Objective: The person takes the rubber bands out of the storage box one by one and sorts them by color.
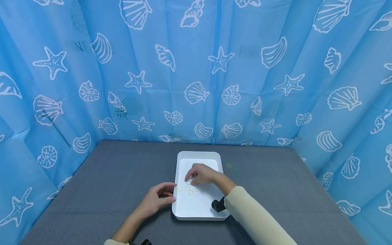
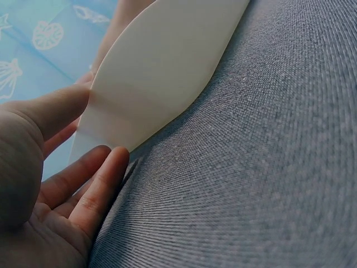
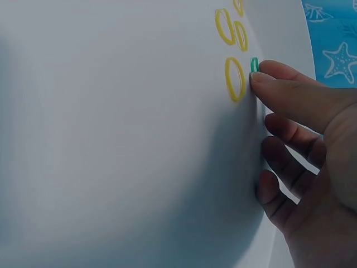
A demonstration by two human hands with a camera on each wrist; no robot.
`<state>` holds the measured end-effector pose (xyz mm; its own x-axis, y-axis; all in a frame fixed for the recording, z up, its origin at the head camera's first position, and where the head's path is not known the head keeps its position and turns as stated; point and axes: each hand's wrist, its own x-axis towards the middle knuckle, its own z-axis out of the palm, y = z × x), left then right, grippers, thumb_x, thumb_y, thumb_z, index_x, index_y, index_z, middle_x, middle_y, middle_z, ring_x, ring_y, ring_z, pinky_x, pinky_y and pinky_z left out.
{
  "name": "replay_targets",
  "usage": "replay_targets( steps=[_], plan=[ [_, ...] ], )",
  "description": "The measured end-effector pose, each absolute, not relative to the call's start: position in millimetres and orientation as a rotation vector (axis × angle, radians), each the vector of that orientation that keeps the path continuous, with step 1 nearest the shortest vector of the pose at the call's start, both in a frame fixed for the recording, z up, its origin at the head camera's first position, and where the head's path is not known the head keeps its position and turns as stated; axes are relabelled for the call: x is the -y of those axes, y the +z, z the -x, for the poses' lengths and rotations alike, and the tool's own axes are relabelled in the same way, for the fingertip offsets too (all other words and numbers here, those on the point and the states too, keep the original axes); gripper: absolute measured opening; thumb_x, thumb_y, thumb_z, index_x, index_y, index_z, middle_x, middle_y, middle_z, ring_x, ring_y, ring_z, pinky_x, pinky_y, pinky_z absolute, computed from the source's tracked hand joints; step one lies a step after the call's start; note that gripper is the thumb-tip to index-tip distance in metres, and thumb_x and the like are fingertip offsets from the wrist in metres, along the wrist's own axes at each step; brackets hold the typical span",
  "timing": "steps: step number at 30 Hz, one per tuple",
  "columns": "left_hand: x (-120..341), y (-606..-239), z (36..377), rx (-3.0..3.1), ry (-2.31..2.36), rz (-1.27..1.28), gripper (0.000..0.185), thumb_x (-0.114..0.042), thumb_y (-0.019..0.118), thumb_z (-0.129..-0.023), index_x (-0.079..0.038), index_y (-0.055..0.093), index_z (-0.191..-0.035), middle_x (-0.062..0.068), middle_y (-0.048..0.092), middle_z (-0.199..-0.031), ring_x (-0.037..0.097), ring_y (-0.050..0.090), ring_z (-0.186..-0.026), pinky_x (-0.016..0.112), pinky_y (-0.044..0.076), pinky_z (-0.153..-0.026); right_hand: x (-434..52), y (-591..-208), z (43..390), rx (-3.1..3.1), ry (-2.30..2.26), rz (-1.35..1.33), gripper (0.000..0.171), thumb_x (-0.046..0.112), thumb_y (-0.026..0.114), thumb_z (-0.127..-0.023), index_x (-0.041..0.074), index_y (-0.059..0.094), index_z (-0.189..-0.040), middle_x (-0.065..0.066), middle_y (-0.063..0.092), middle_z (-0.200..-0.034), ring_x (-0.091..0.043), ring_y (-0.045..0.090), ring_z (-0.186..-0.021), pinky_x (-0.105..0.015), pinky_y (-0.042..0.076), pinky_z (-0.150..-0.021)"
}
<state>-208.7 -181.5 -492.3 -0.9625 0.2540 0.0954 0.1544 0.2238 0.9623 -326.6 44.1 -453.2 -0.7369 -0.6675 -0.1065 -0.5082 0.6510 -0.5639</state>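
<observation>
the green rubber band (image 3: 252,65), inside the white tray (image 1: 202,208) and pinched by the right hand (image 1: 202,173), should be light, soft and stretchy, so hold it by one edge with minimal force; the left hand (image 1: 157,197) grips nothing and only touches the tray's side.

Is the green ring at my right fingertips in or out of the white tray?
In. The head view shows the green ring, by the right hand, inside the white tray, near yellow rings.
</observation>
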Motion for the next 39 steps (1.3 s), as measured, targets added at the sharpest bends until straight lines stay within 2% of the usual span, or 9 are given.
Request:
replay_targets(
  steps=[9, 17, 31, 39],
  plan=[
    [181.9, -493.2, 208.5, -2.426, 1.824, -0.393, 0.045, -0.016, 0.075, -0.086, -0.004, 0.06, -0.127, 0.014, 0.065, -0.114, 0.021, 0.062, -0.094, 0.027, 0.05, -0.078, -43.2, -456.6, 325.1, -2.586, -0.754, 0.885, 0.016, 0.008, 0.078, -0.083, 0.02, 0.07, -0.075, 0.005, 0.056, -0.079, -0.012, 0.052, -0.076, -0.027, 0.043, -0.071],
    [182.4, -494.0, 208.2, -2.436, 1.815, -0.411, 0.045, -0.017, 0.075, -0.086, -0.003, 0.06, -0.126, 0.013, 0.065, -0.112, 0.021, 0.062, -0.093, 0.028, 0.05, -0.077, -44.9, -454.6, 325.3, -2.588, -0.742, 0.843, 0.008, 0.008, 0.076, -0.084, 0.012, 0.071, -0.08, 0.006, 0.059, -0.076, -0.012, 0.053, -0.074, -0.028, 0.044, -0.073],
    [181.0, -492.9, 208.6, -2.426, 1.815, -0.378, 0.047, -0.017, 0.076, -0.085, -0.004, 0.06, -0.127, 0.013, 0.065, -0.114, 0.023, 0.061, -0.095, 0.027, 0.049, -0.078, -52.6, -442.0, 329.0, -2.652, -0.819, 0.811, 0.012, 0.013, 0.075, -0.086, 0.017, 0.069, -0.077, 0.004, 0.058, -0.078, -0.014, 0.052, -0.075, -0.029, 0.044, -0.069],
    [182.2, -496.3, 209.1, -2.446, 1.804, -0.376, 0.045, -0.017, 0.077, -0.085, -0.006, 0.061, -0.126, 0.013, 0.065, -0.113, 0.024, 0.061, -0.095, 0.028, 0.049, -0.077, -63.4, -422.0, 329.2, -2.655, -0.917, 0.754, 0.009, 0.01, 0.073, -0.088, 0.012, 0.068, -0.081, 0.002, 0.059, -0.08, -0.016, 0.053, -0.076, -0.031, 0.045, -0.069]
  ],
)
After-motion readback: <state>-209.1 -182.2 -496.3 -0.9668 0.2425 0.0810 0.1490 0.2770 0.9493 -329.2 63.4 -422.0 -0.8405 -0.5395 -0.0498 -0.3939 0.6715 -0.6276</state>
